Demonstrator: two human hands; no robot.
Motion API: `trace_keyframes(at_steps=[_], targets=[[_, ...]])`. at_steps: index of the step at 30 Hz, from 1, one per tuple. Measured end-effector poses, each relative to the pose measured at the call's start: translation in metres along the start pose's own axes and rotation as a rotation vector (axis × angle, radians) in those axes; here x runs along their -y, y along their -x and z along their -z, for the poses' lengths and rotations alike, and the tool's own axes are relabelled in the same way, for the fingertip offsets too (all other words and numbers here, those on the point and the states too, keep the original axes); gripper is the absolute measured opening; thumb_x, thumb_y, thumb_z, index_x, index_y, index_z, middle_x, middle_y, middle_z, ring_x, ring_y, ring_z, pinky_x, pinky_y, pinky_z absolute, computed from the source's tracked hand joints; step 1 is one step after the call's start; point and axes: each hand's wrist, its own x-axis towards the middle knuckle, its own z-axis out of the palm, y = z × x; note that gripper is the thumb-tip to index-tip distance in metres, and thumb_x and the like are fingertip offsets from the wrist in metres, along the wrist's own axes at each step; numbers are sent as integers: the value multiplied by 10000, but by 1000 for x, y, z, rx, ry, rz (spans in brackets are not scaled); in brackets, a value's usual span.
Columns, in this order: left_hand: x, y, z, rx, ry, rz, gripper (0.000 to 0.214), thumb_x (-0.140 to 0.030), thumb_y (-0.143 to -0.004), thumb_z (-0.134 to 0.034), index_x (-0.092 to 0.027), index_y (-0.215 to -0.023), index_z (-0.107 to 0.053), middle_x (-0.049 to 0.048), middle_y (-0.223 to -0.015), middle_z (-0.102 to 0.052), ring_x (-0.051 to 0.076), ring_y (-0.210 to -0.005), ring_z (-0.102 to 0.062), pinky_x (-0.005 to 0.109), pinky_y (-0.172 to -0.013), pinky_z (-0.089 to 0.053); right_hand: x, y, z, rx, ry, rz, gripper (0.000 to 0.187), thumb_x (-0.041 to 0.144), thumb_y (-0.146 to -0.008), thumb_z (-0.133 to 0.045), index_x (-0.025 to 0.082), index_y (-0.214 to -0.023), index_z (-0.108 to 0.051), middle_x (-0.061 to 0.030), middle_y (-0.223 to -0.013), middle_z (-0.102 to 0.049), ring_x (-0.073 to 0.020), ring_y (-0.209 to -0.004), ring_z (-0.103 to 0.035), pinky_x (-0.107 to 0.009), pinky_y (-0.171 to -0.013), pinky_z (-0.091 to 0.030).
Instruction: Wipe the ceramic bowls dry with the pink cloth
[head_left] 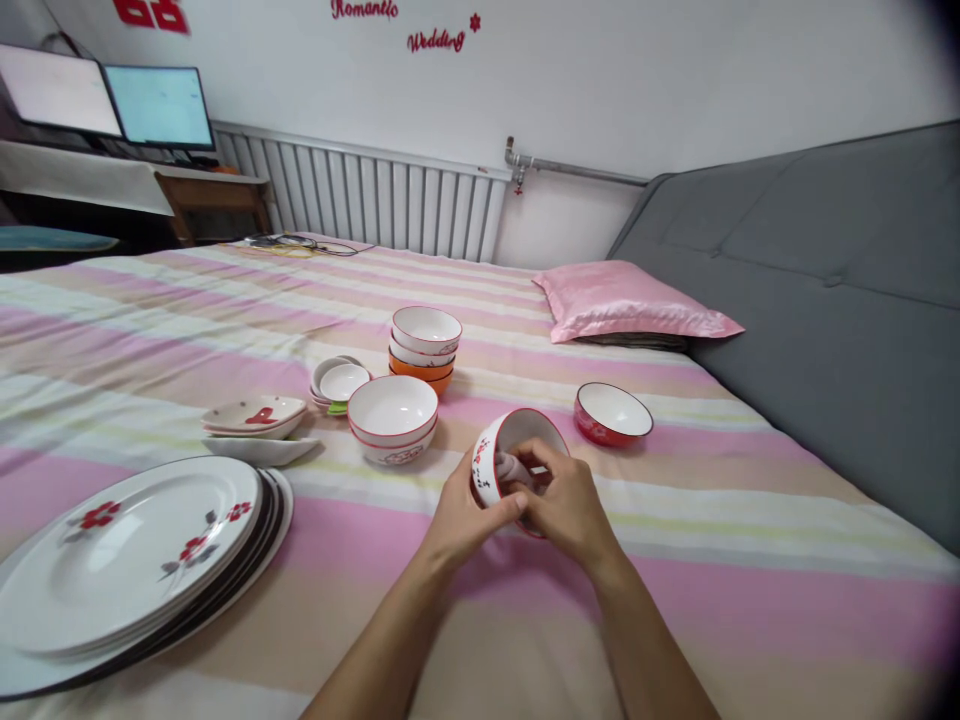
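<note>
1. Two bare forearms [382,640] are reaching in from the bottom edge, nearest my camera.
2. The left hand [463,505] is cupping, partly closed, a glossy white round bowl [532,426] with a red rim and red-and-black print.
3. The right hand [566,500] is curling, half closed, with fingers dipping inside the bowl; I cannot tell whether it is gripping anything.
4. The bowl is tilting between both hands; I cannot tell whether it is touching the pink-and-cream striped bedspread [720,600].
5. Beyond the right hand, a red bowl with a white interior [613,415] is standing upright.
6. Left of the hands, I am seeing a nested pair of white red-rimmed bowls [393,412].
7. At lower left, a stack of white flower-patterned round plates [142,550] is lying.
</note>
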Motion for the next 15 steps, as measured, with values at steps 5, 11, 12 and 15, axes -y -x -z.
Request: trace_keyframes(at_steps=[5,11,12,15], targets=[[0,0,2,-32,9,8,664,-422,-612,-791,-109,-1136,-531,99,-972,-648,254,-922,-616,330,-796,-492,2,2,4,130,-45,47,121,186,-721,-616,208,-837,-638,9,-765,-673,-155,-709,-622,-238,-630,-473],[-5,1,0,3,30,3,663,-401,-627,-783,-101,-1157,-520,105,-987,-649,245,-920,-612,323,-800,-485,1,4,11,244,-91,42,74,214,-772,-610,206,-844,-625,8,-755,-658,-152,-714,-608,-229,-612,-455],[-6,1,-1,7,31,2,670,-398,-627,-783,-99,-1165,-519,107,-996,-649,244,-922,-612,321,-804,-484,2,4,13,258,-96,26,71,215,-775,-613,205,-844,-625,8,-758,-660,-149,-711,-605,-227,-610,-453],[-6,2,-2,6,36,-2,668,-396,-629,-782,-99,-1169,-525,106,-1014,-651,236,-922,-613,309,-800,-484,3,6,17,293,-119,-15,67,217,-777,-622,200,-842,-627,7,-769,-665,-141,-704,-600,-225,-613,-455]])
